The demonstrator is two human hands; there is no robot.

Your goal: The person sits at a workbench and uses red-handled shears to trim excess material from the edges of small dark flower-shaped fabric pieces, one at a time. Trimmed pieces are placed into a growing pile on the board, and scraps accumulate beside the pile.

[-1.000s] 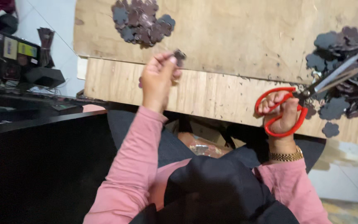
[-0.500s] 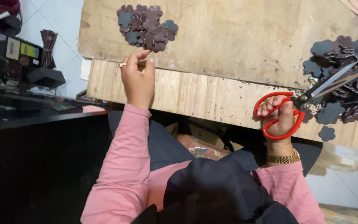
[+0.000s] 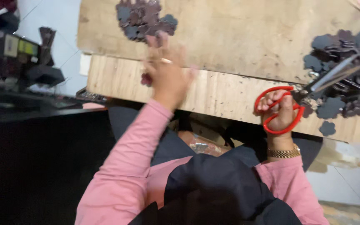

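Observation:
My left hand [image 3: 166,71] is blurred, its fingers spread over the wooden board [image 3: 238,46], just below a pile of dark flower-shaped cutouts [image 3: 143,18]. One small dark cutout [image 3: 146,79] lies beside its thumb, apart from the pile. My right hand [image 3: 281,113] grips red-handled scissors [image 3: 290,98] at the board's near edge. Their metal blades point up and right into a second, larger pile of dark cutouts [image 3: 346,79].
A lower wooden plank [image 3: 113,77] juts out under the board on the left. To the left, a dark desk [image 3: 30,108] carries black devices. One loose cutout [image 3: 326,128] sits near the board's edge at the right. Pale floor tiles show beyond.
My left hand, which was pinching a small dark cutout, moved toward the upper-left pile and spread its fingers; the cutout now lies by the thumb. The right hand and scissors stayed put.

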